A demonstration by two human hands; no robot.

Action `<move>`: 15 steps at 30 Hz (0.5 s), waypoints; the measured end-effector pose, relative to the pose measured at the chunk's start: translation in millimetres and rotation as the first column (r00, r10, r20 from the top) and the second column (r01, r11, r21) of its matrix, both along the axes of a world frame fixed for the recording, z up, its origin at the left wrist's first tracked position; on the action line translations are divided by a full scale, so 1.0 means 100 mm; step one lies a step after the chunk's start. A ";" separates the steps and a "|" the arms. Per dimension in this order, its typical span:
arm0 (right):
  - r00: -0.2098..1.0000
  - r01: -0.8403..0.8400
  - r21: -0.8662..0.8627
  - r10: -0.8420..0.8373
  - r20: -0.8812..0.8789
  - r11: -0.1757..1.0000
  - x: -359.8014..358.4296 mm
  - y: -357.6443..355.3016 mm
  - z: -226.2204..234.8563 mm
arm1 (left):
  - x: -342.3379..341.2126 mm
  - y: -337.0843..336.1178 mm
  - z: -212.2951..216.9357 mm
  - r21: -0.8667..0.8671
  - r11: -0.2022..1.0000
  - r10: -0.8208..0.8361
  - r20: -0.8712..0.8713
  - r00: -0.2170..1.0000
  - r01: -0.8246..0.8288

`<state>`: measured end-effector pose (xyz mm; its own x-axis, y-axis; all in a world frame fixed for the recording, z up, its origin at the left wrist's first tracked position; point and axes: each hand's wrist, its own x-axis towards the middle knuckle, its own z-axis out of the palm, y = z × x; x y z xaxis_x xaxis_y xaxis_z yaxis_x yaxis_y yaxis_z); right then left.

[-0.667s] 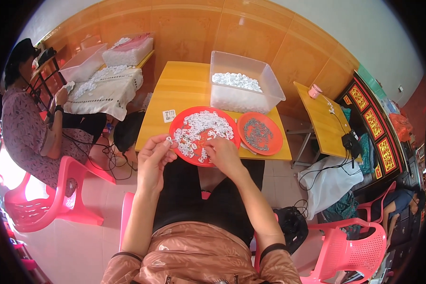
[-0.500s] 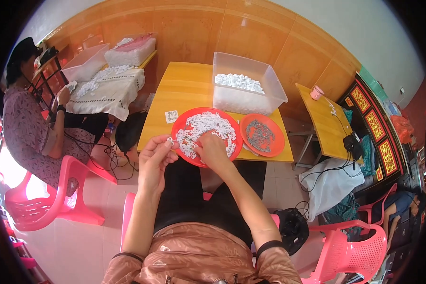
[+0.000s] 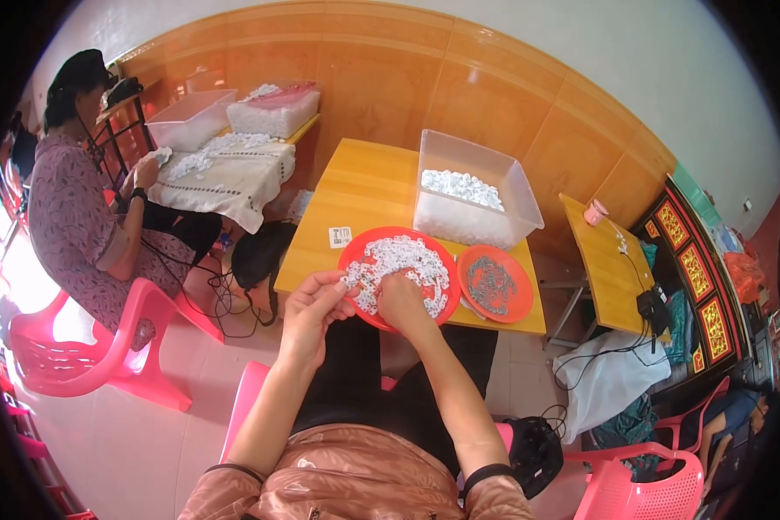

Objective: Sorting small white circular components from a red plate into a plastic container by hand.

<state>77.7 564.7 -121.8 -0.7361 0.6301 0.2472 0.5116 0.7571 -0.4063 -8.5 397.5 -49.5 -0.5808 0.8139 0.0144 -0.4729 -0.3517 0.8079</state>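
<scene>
My left hand [image 3: 312, 309] is at the left rim of a round red plate [image 3: 355, 314], pinching a small white plastic piece [image 3: 347, 281] between thumb and fingers. The plate holds a spread of similar white plastic pieces [image 3: 397, 256]. My right hand [image 3: 404, 303] reaches over the plate's near side, its fingers curled down at the pieces; whatever they hold is hidden. Against the right of this plate stands a smaller orange-red plate [image 3: 523, 290] with a heap of small grey metal parts [image 3: 491, 286].
A clear plastic bin [image 3: 472, 230] of white pieces stands at the back of the yellow table [image 3: 355, 182], near a printed card [image 3: 340, 237]. At left, a co-worker [image 3: 87, 217] sits by a cloth-covered table [image 3: 251, 178]. Pink chairs [image 3: 139, 338] and cables flank me.
The whole view has shifted, so the tables sit lower and further right. My left hand still pinches a white piece. My right hand's fingers look more curled over the plate.
</scene>
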 end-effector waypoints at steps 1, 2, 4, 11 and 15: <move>1.000 -0.001 0.004 0.001 -0.004 1.000 -0.01 0.01 0.00 | 0.00 0.00 0.00 -0.004 1.000 0.004 0.008 1.000 -0.004; 1.000 -0.018 -0.008 0.018 0.006 1.000 -0.01 0.02 0.00 | 0.00 0.00 0.00 0.000 1.000 0.005 0.004 1.000 -0.005; 0.999 -0.033 -0.016 0.034 0.013 0.999 -0.03 0.07 -0.01 | 0.00 0.01 0.00 -0.003 1.000 0.005 0.011 1.000 -0.005; 0.996 -0.047 -0.067 0.053 0.078 0.997 -0.03 0.16 -0.01 | 0.02 0.02 0.00 -0.012 0.999 -0.032 0.039 0.999 0.032; 0.975 -0.119 -0.121 0.093 -0.203 0.985 0.00 -0.02 0.23 | 0.01 0.02 -0.03 0.015 0.999 -0.048 0.050 0.998 0.047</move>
<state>77.3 563.1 -99.2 -0.7456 0.5880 0.3134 0.3318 0.7356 -0.5906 -7.4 399.1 -52.4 -0.5415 0.8407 -0.0027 -0.5297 -0.3386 0.7776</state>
